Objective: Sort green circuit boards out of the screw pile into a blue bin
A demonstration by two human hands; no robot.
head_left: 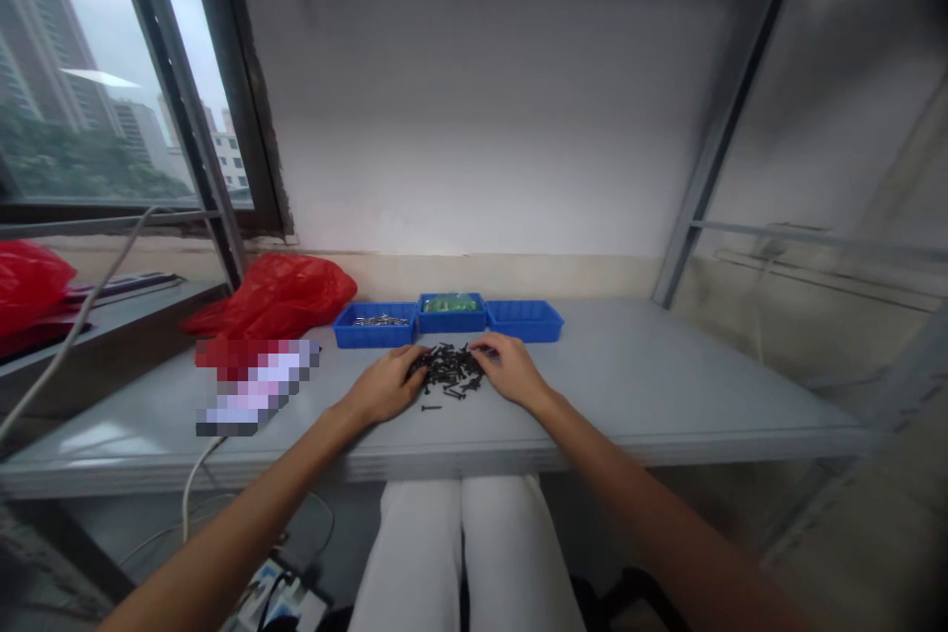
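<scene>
A loose pile of black screws lies on the grey table, with one screw lying apart in front of it. My left hand rests against the left side of the pile, its thumb and fingers parted around the edge. On the opposite side, my right hand touches the pile with its fingertips, fingers curved and apart. I see nothing gripped in either hand, though the undersides of the fingers are hidden.
Behind the pile stand three blue trays: the left tray holds silvery metal pieces, the middle tray a green packet, and the right tray is beside them. A red plastic bag and a pixelated object lie left.
</scene>
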